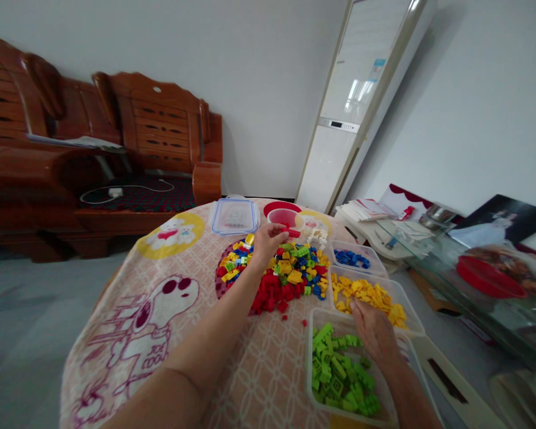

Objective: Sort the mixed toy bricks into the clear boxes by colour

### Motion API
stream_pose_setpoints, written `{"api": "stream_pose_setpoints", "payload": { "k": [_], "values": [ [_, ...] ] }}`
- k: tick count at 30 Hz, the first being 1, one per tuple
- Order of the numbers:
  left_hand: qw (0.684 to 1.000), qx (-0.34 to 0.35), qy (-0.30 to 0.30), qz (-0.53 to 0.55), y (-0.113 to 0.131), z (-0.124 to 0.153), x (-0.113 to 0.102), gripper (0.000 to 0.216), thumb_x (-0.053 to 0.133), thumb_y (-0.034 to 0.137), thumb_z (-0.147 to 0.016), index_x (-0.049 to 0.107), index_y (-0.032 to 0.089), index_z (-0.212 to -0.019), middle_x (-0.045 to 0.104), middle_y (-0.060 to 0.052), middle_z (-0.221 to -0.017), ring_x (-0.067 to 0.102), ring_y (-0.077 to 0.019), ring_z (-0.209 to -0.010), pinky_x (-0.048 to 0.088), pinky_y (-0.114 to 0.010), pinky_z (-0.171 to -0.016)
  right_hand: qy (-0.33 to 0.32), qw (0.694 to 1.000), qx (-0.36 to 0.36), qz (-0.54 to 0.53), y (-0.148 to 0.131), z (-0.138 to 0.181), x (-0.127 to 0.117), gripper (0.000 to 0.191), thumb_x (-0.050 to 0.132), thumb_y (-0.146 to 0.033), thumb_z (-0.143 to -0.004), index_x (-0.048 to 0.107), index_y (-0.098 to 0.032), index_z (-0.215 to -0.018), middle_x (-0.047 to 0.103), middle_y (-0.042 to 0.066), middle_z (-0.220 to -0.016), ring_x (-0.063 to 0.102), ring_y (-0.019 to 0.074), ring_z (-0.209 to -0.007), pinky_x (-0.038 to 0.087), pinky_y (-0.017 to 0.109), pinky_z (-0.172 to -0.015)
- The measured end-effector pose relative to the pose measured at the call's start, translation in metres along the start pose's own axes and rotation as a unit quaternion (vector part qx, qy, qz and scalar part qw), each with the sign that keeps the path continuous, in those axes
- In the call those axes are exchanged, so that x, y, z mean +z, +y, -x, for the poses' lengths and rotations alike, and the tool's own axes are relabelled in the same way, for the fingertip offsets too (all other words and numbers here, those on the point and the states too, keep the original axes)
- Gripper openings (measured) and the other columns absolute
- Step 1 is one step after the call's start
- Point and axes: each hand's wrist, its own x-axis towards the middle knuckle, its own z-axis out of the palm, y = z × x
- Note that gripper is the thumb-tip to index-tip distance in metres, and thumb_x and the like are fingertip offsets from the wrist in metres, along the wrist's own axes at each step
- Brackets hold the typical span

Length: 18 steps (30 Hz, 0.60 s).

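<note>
My left hand (268, 240) reaches across the table over a heap of mixed red, yellow, blue and green bricks (280, 275), and its fingers pinch a small red brick (291, 232) just in front of a red bowl (283, 214). My right hand (371, 330) rests, fingers curled down, on the rim between a clear tub of green bricks (339, 372) and a clear tub of yellow bricks (367, 296); what it holds, if anything, is hidden.
A tub with blue bricks (351, 258) stands behind the yellow one. A clear lid with a blue rim (234, 215) lies at the table's far side. The round table has a cartoon-print cloth (152, 322). A wooden sofa (93, 155) stands at left, a glass table (473, 268) at right.
</note>
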Motion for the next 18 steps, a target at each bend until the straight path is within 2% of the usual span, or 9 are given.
{"api": "stream_pose_setpoints", "payload": {
  "k": [3,5,10,14,18],
  "values": [
    [0.997,0.000,0.063,0.044,-0.011,-0.006,-0.004,0.033,0.073,0.029,-0.066,0.067,0.012,-0.093,0.070,-0.002,-0.077,0.065,-0.0119,-0.069,0.056,-0.026,-0.071,0.003,1.000,0.001,-0.004,0.001,0.000,0.001,0.044,0.031,-0.033,-0.099,0.071,-0.015,-0.101,0.075,0.015,-0.093,0.069,0.0220,-0.085,0.047,0.030,-0.079],
    [0.997,0.004,0.067,0.048,-0.018,-0.009,-0.004,0.036,0.071,0.027,-0.067,0.066,0.012,-0.099,0.073,-0.005,-0.086,0.068,-0.0147,-0.080,0.056,-0.029,-0.079,0.003,1.000,-0.004,-0.010,0.001,0.000,0.000,0.044,0.031,-0.032,-0.099,0.071,-0.015,-0.101,0.075,0.015,-0.096,0.069,0.0224,-0.087,0.047,0.031,-0.080],
    [1.000,-0.001,0.023,-0.005,-0.029,-0.015,-0.003,0.041,0.064,0.023,-0.073,0.064,0.011,-0.113,0.072,-0.013,-0.113,0.068,-0.0217,-0.105,0.053,-0.038,-0.095,-0.007,1.000,0.008,-0.001,0.000,0.000,-0.001,0.044,0.031,-0.034,-0.098,0.071,-0.016,-0.094,0.074,0.013,-0.088,0.069,0.0224,-0.081,0.047,0.030,-0.075],
    [0.996,0.036,-0.010,-0.078,-0.022,-0.011,-0.001,0.038,0.060,0.018,-0.076,0.066,0.011,-0.113,0.072,-0.013,-0.112,0.069,-0.0222,-0.102,0.053,-0.040,-0.096,-0.005,1.000,0.006,0.005,0.000,0.000,-0.001,0.045,0.031,-0.034,-0.099,0.071,-0.015,-0.096,0.074,0.014,-0.087,0.069,0.0212,-0.082,0.046,0.029,-0.076],
    [0.972,0.098,-0.087,-0.197,-0.009,0.010,0.020,0.031,0.056,0.014,-0.080,0.069,0.013,-0.109,0.074,-0.010,-0.104,0.070,-0.0208,-0.093,0.056,-0.037,-0.090,-0.006,1.000,-0.002,-0.006,0.000,0.000,-0.002,0.044,0.030,-0.032,-0.099,0.071,-0.015,-0.101,0.075,0.015,-0.095,0.069,0.0217,-0.086,0.047,0.031,-0.081]
  ]
}}
